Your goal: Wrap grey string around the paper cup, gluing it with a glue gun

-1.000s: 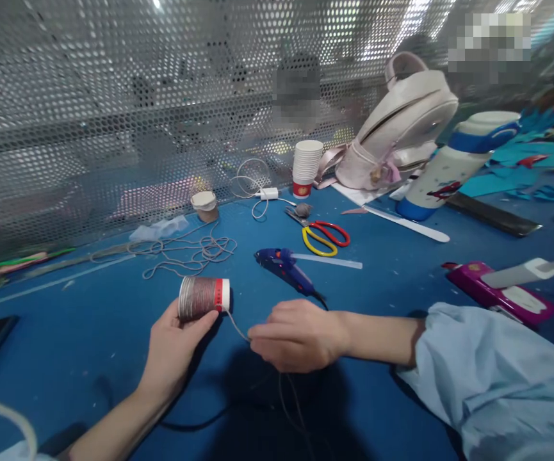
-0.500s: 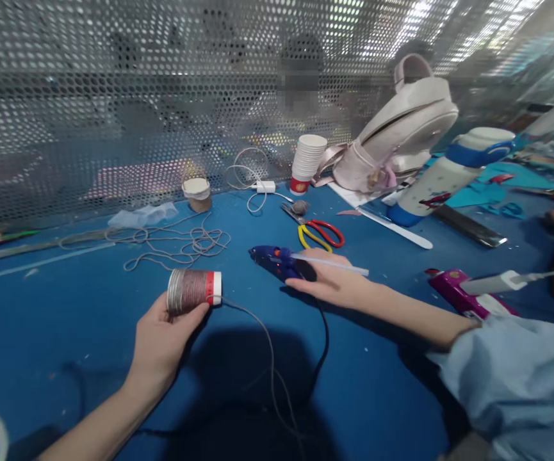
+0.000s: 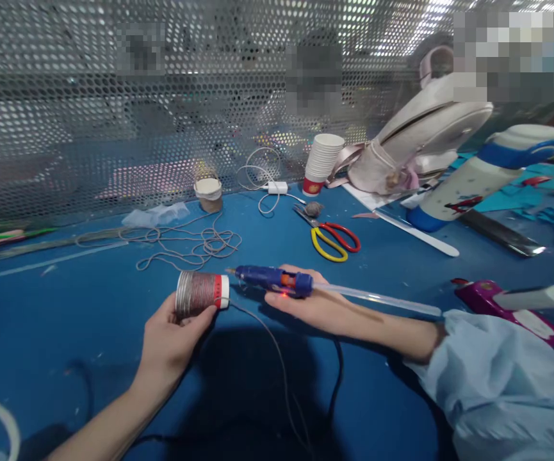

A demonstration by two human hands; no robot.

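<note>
My left hand (image 3: 173,342) is closed around a paper cup (image 3: 203,292) lying on its side, its wall wrapped in grey cord with a red and white band bare at the right end. From that end a loose strand of grey cord (image 3: 277,349) trails down across the table. My right hand (image 3: 312,301) grips a blue hot glue gun (image 3: 271,280), a red light glowing on it. Its nozzle points left, close to the cup's bare end without clearly touching. A long clear glue stick (image 3: 382,299) sticks out of its back.
Scissors (image 3: 329,242), a stack of paper cups (image 3: 323,163) and a tangle of grey cord (image 3: 204,246) lie beyond my hands. A bottle (image 3: 473,186), a pink backpack (image 3: 421,134) and a purple glue gun (image 3: 502,304) are at right. A perforated metal screen (image 3: 89,115) stands behind.
My right hand has turned the glue gun more level and brought its nozzle left, nearer the cup. The cup stays in my left hand. The whole view has shifted slightly.
</note>
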